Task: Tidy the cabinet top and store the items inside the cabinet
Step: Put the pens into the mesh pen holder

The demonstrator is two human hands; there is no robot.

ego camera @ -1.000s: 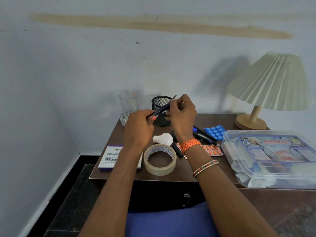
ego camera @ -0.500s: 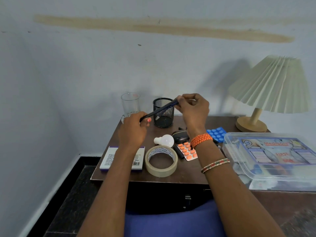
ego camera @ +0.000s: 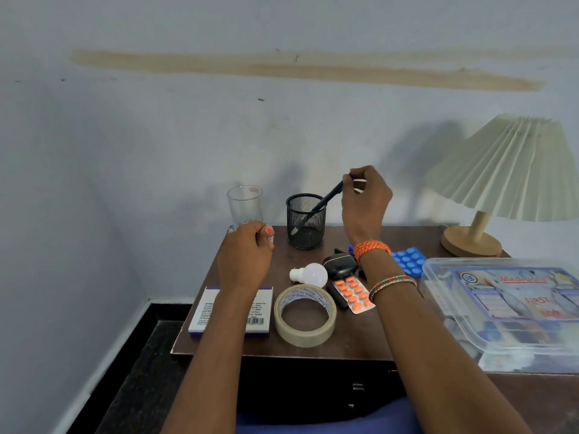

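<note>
My right hand (ego camera: 365,203) pinches the pen (ego camera: 316,208) slanting into the mesh cup (ego camera: 305,222), my left hand (ego camera: 247,249) loosely curled, empty; letting go carelessly could tip the light cup toward the glass (ego camera: 245,206).

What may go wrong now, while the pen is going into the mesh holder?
The right hand pinches the pen by its top end, and it leans on the mesh holder rim; the light holder might tip. The left hand sits close to the empty glass, near the cabinet top's back-left corner, and could knock it off.
</note>
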